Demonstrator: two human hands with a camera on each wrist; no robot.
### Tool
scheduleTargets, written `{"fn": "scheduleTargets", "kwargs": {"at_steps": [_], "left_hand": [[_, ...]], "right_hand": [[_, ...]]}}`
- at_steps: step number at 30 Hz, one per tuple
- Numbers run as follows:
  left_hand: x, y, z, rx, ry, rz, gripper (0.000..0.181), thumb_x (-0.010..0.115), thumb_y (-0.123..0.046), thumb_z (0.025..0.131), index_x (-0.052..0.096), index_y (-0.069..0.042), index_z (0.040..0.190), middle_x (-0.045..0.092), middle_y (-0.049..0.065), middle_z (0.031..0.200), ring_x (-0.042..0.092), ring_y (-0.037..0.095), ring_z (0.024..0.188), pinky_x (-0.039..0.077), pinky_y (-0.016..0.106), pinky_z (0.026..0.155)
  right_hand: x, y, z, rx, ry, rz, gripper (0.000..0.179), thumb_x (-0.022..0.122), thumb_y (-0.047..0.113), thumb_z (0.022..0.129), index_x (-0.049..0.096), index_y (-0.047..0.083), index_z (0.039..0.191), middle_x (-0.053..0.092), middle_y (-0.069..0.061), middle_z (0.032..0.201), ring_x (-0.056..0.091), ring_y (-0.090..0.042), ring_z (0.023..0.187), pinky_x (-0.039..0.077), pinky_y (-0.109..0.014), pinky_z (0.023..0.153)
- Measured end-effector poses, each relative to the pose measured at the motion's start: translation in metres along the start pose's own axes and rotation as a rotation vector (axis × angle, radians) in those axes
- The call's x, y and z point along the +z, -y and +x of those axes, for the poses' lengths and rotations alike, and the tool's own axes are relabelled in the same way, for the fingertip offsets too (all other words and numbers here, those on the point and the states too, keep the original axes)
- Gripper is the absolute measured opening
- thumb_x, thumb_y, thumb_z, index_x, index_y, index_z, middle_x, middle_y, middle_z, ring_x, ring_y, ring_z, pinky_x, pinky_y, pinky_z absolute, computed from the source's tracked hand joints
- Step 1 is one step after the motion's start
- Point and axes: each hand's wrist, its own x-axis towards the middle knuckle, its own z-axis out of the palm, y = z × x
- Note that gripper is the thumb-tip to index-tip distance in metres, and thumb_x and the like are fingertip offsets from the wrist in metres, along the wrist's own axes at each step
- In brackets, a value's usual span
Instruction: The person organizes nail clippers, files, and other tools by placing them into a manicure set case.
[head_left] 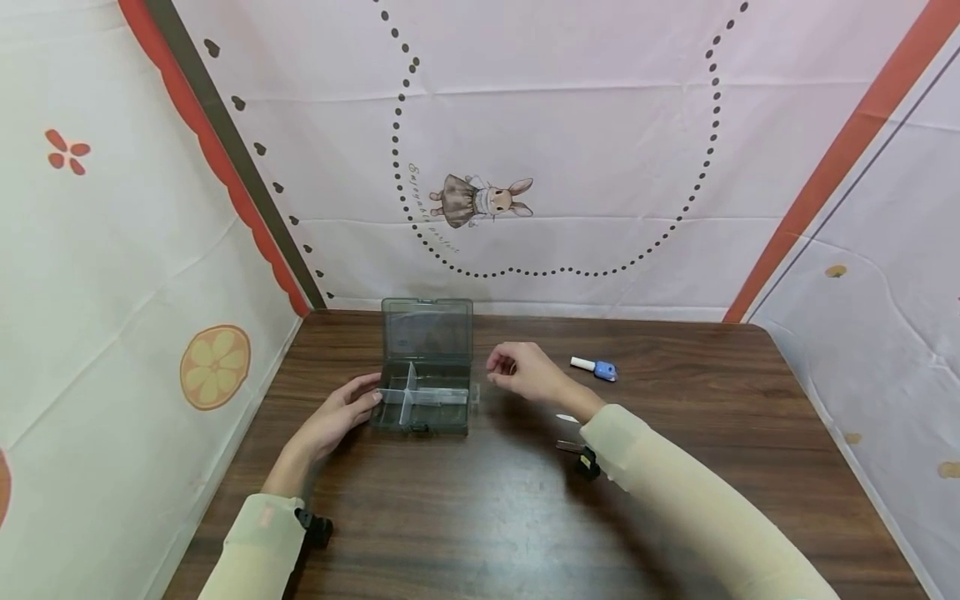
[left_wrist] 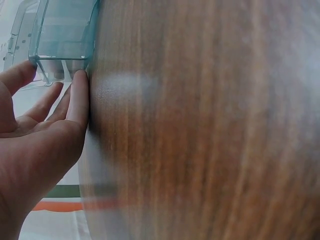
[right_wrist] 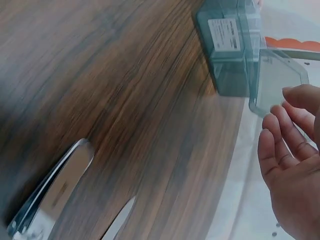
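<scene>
A translucent grey-green plastic box (head_left: 442, 421) stands on the table with its lid (head_left: 427, 329) raised toward the back. Clear dividers (head_left: 406, 408) split its inside. At the box's left end, my left hand (head_left: 347, 410) touches the wall; in the left wrist view the fingers (left_wrist: 78, 100) lie fairly straight against it, thumb at the upper edge. My right hand (head_left: 528, 372) hovers just right of the box, its fingers loosely bent. Nothing shows between those fingers (right_wrist: 282, 137) in the right wrist view, where a white label (right_wrist: 225, 35) marks the box's side.
Right of the right hand lies a small blue bottle with a white cap (head_left: 594, 368). Metal nail clippers (right_wrist: 65, 185) and a pale pointed blade-like piece (right_wrist: 120, 220) lie beneath the right forearm. Printed cloth (head_left: 555, 150) walls the table (head_left: 450, 517) at the back and sides.
</scene>
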Motion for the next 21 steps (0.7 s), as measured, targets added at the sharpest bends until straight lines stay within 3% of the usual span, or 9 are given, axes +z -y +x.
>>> {"fn": "scheduleTargets", "kwargs": {"at_steps": [15, 21], "left_hand": [[-0.001, 0.0, -0.002, 0.017, 0.019, -0.029, 0.065, 0.056, -0.028, 0.113, 0.027, -0.009, 0.167, 0.023, 0.021, 0.171, 0.029, 0.041, 0.156, 0.025, 0.059, 0.125], [0.0, 0.0, -0.002, 0.016, 0.012, -0.023, 0.065, 0.057, -0.028, 0.113, 0.027, -0.009, 0.167, 0.023, 0.021, 0.171, 0.028, 0.04, 0.156, 0.026, 0.059, 0.125]], "right_hand": [[-0.026, -0.034, -0.049, 0.05, -0.041, -0.023, 0.008, 0.079, 0.004, 0.095, 0.073, 0.004, 0.102, 0.068, 0.005, 0.087, 0.064, -0.013, 0.081, 0.057, -0.03, 0.071], [-0.036, -0.043, -0.074, 0.105, -0.028, -0.01, 0.01, 0.078, 0.006, 0.097, 0.073, 0.005, 0.105, 0.067, 0.005, 0.091, 0.064, -0.013, 0.083, 0.057, -0.03, 0.073]]}}
